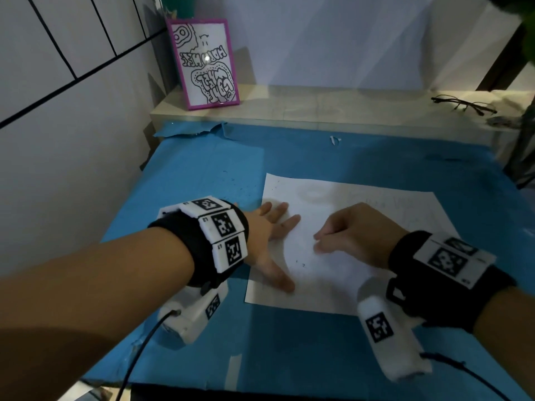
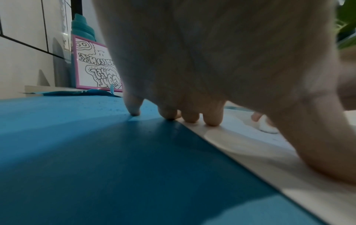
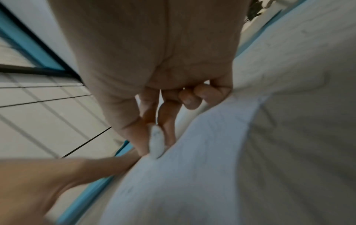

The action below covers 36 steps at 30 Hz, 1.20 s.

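Observation:
A white sheet of paper (image 1: 356,287) with faint pencil marks lies on a blue mat (image 1: 202,175). My left hand (image 1: 275,235) lies flat with spread fingers (image 2: 190,117) and presses the sheet's left edge (image 2: 250,152); its little finger touches the mat. My right hand (image 1: 321,241) is curled over the middle of the sheet. It pinches a small white eraser (image 3: 156,141) between thumb and fingers, tip against the paper (image 3: 192,175). The eraser (image 2: 266,127) also shows in the left wrist view. From the head view the eraser is hidden under the hand.
A purple-framed drawing (image 1: 205,63) leans on the wall on a pale ledge (image 1: 318,108) behind the mat, with a teal bottle (image 2: 81,27) behind it. Black glasses (image 1: 463,104) lie at the ledge's right end. The mat's back left edge (image 1: 199,130) is torn. Tiled wall stands left.

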Available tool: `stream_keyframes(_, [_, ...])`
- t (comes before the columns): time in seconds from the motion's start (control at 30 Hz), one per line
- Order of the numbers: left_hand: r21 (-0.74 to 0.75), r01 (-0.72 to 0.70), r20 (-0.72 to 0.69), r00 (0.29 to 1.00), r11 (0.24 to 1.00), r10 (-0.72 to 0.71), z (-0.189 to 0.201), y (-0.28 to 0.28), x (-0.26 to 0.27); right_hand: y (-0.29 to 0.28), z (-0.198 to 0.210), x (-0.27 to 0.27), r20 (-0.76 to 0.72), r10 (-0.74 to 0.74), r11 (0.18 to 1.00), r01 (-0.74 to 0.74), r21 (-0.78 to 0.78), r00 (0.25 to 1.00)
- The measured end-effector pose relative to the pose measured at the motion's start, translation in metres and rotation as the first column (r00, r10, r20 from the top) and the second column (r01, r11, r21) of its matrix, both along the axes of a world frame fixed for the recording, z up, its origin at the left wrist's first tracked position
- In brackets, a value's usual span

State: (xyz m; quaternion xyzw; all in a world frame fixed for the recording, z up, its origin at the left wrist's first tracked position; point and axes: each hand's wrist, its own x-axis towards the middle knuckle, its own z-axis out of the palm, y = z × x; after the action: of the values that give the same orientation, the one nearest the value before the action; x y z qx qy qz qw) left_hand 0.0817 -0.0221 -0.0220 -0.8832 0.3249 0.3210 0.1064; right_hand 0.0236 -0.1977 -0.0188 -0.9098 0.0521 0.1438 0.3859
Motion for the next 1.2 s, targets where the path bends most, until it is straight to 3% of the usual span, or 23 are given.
stream_keyframes(0.1, [-0.002,-0.002,-0.001,1.000,1.000,0.002,0.001,0.000,-0.001,0.005,0.003,-0.002,-0.132,0.154,0.986,-0.161,-0.044,0.979])
stream_keyframes(0.23, [0.013,-0.002,-0.009,1.000,1.000,0.002,0.002,0.000,0.000,-0.002,0.002,0.003,-0.027,0.009,1.000,-0.009,-0.029,1.000])
stream_keyframes(0.37, [0.022,0.008,-0.013,1.000,1.000,-0.007,0.002,0.000,0.000,-0.001,0.003,-0.001,-0.160,0.156,0.983,-0.169,-0.069,0.975])
stream_keyframes(0.5, [0.024,0.002,-0.015,1.000,1.000,-0.002,0.001,0.000,0.001,-0.008,0.004,0.003,-0.063,0.028,0.999,-0.030,-0.027,0.998])
stream_keyframes(0.6, [0.021,0.011,-0.006,1.000,1.000,-0.011,0.001,0.000,0.001,-0.004,0.006,0.002,-0.181,0.176,0.979,-0.191,-0.071,0.968])
stream_keyframes(0.73, [0.031,0.016,-0.005,1.000,0.999,-0.016,0.001,-0.001,0.002,-0.010,0.007,0.008,-0.070,0.053,0.996,-0.058,-0.068,0.996])
stream_keyframes(0.87, [0.029,0.012,-0.011,1.000,1.000,-0.012,0.001,0.000,0.002,-0.010,0.010,0.001,-0.232,0.187,0.975,-0.209,-0.074,0.955])
stream_keyframes(1.0, [0.030,0.016,-0.013,1.000,0.999,-0.016,0.000,-0.001,0.003,-0.013,0.006,0.004,-0.103,0.076,0.996,-0.081,-0.043,0.992])
stream_keyframes(1.1, [0.033,0.013,-0.013,1.000,0.999,-0.013,0.002,-0.001,0.002,-0.010,0.007,-0.003,-0.206,0.202,0.975,-0.217,-0.054,0.958])
stream_keyframes(1.2, [0.032,0.010,-0.021,1.000,0.999,-0.010,0.001,-0.002,0.003,-0.016,0.007,0.001,-0.113,0.079,0.995,-0.086,-0.054,0.990])
